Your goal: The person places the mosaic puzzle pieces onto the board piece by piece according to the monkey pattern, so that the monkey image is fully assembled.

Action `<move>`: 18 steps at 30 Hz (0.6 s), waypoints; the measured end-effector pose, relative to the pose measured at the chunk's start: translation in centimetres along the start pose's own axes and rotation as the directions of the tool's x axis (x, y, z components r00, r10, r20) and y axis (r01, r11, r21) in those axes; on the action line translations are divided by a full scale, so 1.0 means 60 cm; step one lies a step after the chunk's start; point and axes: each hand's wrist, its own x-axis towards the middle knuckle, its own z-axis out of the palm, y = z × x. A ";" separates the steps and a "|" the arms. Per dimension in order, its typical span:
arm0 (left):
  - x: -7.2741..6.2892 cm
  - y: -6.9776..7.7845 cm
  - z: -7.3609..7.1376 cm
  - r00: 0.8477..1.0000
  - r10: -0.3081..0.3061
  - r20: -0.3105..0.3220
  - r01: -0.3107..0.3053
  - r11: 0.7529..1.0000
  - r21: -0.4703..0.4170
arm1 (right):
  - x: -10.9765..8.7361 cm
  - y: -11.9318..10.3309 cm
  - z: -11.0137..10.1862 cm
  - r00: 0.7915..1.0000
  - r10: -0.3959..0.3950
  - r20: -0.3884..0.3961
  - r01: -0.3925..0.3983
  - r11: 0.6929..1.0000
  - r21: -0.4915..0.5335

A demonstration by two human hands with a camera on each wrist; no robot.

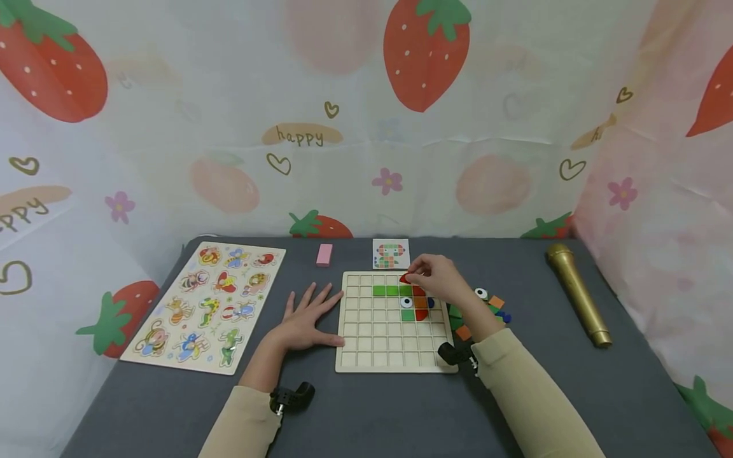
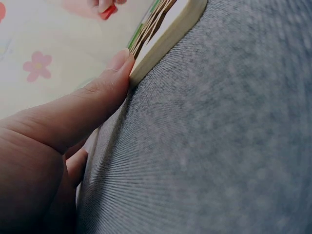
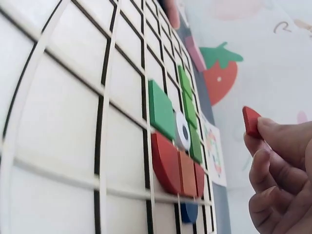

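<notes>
A wooden grid board (image 1: 372, 346) lies on the table, with green, red, orange and blue tiles and a round eye piece (image 1: 406, 302) set in its upper right cells. My right hand (image 1: 438, 277) pinches a small red rounded tile (image 3: 251, 121) between thumb and index finger, held above the board's top edge. My left hand (image 1: 306, 321) lies beside the board with fingers spread, and its thumb (image 2: 114, 73) touches the board's left edge. Just beyond the board is a pattern card (image 1: 391, 254) with a coloured block picture.
Loose tiles (image 1: 495, 303), including another eye piece, lie right of the board, partly behind my right wrist. A board of cartoon insect pictures (image 1: 209, 308) is at the left. A pink block (image 1: 324, 255) sits at the back, and a gold microphone-like cylinder (image 1: 578, 296) lies at the right.
</notes>
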 end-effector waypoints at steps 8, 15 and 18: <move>0.002 0.003 0.000 1.000 0.005 0.007 -0.005 1.000 -0.002 | 0.009 -0.018 0.018 1.000 0.026 0.002 -0.026 0.999 0.022; 0.002 0.001 -0.001 1.000 -0.013 0.007 0.013 1.000 0.006 | 0.032 -0.038 0.042 1.000 -0.005 0.031 0.005 1.000 -0.012; 0.000 0.000 -0.002 1.000 -0.019 0.008 0.019 1.000 0.004 | 0.045 -0.047 0.057 0.999 -0.026 0.037 0.026 1.000 -0.010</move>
